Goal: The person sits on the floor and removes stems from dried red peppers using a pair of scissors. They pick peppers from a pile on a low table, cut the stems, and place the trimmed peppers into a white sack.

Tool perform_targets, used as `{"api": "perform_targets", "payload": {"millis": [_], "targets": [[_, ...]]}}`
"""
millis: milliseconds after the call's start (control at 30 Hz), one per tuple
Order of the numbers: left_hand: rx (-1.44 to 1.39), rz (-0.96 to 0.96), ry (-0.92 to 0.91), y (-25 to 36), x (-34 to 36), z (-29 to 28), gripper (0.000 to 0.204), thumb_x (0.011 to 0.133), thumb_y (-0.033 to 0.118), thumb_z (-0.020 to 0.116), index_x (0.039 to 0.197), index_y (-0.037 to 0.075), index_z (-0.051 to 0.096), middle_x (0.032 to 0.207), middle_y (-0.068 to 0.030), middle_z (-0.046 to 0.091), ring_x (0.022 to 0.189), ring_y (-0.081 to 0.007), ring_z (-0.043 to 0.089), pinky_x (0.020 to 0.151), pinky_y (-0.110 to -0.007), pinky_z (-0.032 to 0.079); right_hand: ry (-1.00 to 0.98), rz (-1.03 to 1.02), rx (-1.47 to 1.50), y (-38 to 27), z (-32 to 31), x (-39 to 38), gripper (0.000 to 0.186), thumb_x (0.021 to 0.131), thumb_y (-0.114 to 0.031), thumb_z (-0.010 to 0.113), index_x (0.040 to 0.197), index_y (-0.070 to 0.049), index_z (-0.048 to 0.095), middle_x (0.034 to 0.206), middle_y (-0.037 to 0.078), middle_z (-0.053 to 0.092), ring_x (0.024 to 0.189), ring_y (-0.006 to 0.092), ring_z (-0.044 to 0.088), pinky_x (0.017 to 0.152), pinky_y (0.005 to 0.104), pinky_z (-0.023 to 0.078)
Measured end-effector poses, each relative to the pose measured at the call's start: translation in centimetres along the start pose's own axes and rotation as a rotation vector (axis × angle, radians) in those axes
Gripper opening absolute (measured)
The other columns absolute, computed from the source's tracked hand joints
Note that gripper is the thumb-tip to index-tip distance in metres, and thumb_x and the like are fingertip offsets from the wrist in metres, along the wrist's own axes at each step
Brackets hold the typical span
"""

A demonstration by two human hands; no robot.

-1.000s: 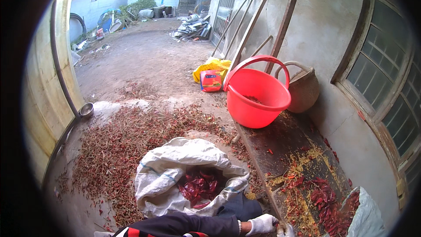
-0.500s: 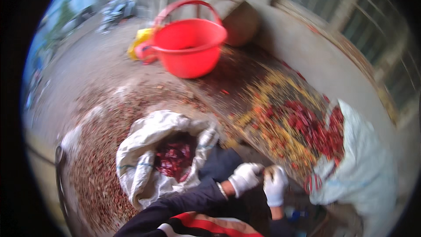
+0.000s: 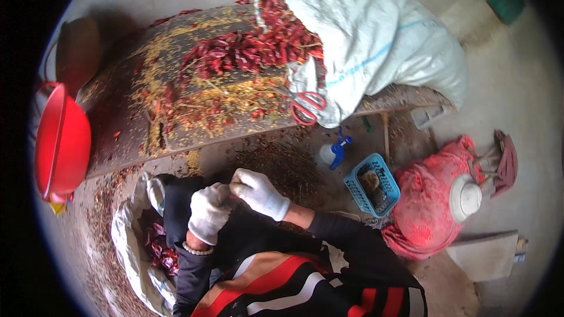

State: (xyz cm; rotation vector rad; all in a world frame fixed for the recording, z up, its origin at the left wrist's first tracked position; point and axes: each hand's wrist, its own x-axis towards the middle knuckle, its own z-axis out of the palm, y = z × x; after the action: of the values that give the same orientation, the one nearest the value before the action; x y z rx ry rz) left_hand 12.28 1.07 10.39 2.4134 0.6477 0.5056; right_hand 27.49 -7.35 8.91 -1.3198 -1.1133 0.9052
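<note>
Head view shows glossy dark-red chillies [image 3: 161, 249] inside an open white woven sack [image 3: 128, 229] and a loose red chilli heap [image 3: 244, 54] lying on the dark wooden bench [image 3: 120, 126], so work looks partway. White-gloved left hand [image 3: 208, 212] and white-gloved right hand [image 3: 259, 194] nearly meet, fingers curled; whether they pinch anything cannot be told.

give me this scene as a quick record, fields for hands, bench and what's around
left hand: white glove, fingertips close to the right hand's; any hold unclear
right hand: white glove, fingers curled; any hold unclear
bench: red chillies spread from the mouth of a pale sack
scissors: red handles, at the bench's near edge
tub: red, at the bench's left end
white sack: open, more chillies inside
basket: blue, right of a bottle
</note>
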Motion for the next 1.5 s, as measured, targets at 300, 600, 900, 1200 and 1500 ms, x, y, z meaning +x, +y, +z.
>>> {"api": "perform_targets", "payload": {"millis": [300,600,900,1200,1500], "targets": [[0.130,0.092,0.037,1.9,1.3,0.0,0.017,0.072,0.018,0.075,0.075,0.007,0.063,0.071,-0.0115,0.060,0.064,-0.0338,0.062,0.056,-0.041,0.048,0.036,0.294,0.444,1.2,-0.3,-0.5,0.013,0.093,-0.014,0.057,0.082,-0.006,0.056,0.072,-0.003,0.053,0.066,0.0059,0.047,0.060,0.0244,0.042],[0.325,0.166,0.034,2.9,1.9,1.0,0.013,0.071,0.013,0.067,0.083,0.010,0.065,0.075,-0.0068,0.060,0.063,-0.0308,0.061,0.054,-0.042,0.047,0.075,0.508,1.312,6.7,-1.1,-0.8,0.020,0.099,-0.021,0.051,0.088,-0.007,0.059,0.081,0.004,0.059,0.074,0.0192,0.055,0.072,0.0313,0.047],[-1.243,-0.471,0.137,3.4,0.5,-0.2,0.029,0.094,0.033,0.063,0.099,0.005,0.063,0.081,-0.0065,0.068,0.056,-0.0151,0.062,0.050,-0.024,0.045,0.064,-0.142,-0.335,6.3,-5.2,0.3,0.015,0.092,-0.015,0.059,0.105,-0.008,0.062,0.086,0.008,0.066,0.074,0.0215,0.064,0.070,0.0365,0.053],[-1.971,-0.594,0.142,0.3,0.0,0.2,0.036,0.097,0.048,0.053,0.091,0.014,0.062,0.093,-0.0042,0.067,0.064,-0.0145,0.055,0.058,-0.027,0.046,0.210,-0.221,-0.956,5.6,-11.0,11.4,0.009,0.088,-0.018,0.063,0.090,-0.010,0.067,0.071,0.008,0.065,0.061,0.0239,0.064,0.056,0.0385,0.053],[-2.408,-0.640,0.201,0.0,0.8,0.1,0.035,0.096,0.038,0.058,0.085,0.006,0.061,0.108,-0.0117,0.059,0.091,-0.0220,0.058,0.077,-0.032,0.053,0.783,0.198,-1.347,7.4,-22.9,28.1,0.026,0.081,-0.032,0.071,0.094,-0.010,0.067,0.095,0.015,0.067,0.090,0.0339,0.067,0.078,0.0454,0.053]]}}
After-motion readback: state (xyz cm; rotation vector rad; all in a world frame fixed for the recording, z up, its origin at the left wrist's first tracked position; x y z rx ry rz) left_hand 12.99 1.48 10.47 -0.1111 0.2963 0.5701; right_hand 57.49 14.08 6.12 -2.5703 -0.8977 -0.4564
